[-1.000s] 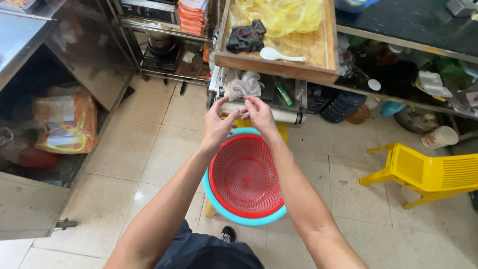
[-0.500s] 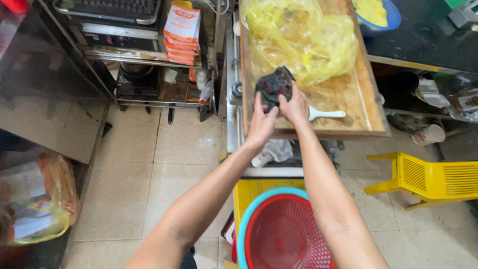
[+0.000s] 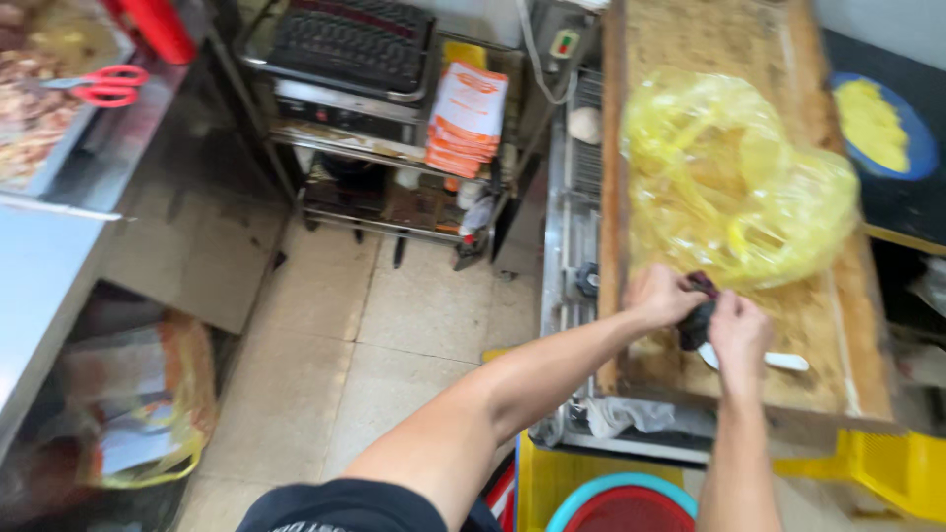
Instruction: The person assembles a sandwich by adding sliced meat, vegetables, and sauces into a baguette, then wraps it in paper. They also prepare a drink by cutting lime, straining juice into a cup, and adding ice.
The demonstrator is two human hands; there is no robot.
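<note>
Room: cramped kitchen work area, pale tiled floor (image 3: 394, 325), steel counter (image 3: 39, 266) along the left edge carrying a tray with red-handled scissors (image 3: 103, 87).

Rack: metal shelving (image 3: 384, 158) at the far side, dark keyboard-like appliance (image 3: 350, 44) on top, stack of orange-and-white packets (image 3: 465, 118) at its right end.

Desk: long wooden board (image 3: 788, 325) over a steel frame, worn and stained; near edge faces the person.

Bag: crumpled yellow plastic bag (image 3: 729, 187), middle of the desk.

Basin: red basket inside a turquoise basin (image 3: 621, 504), on the floor below the desk's near edge.

Cloth: small dark wad (image 3: 698, 317), near the desk's near edge, just below the bag, beside a white spoon (image 3: 778, 362).

Left hand (image 3: 662, 296): fingers curled, pinching the wad's left side.

Right hand (image 3: 739, 330): fingers closed on its right side.

Step, judged: wad gripped between both hands, apparently being gathered or wrung. Next move calls for a firm two-handed hold, clear of the bag and spoon.
</note>
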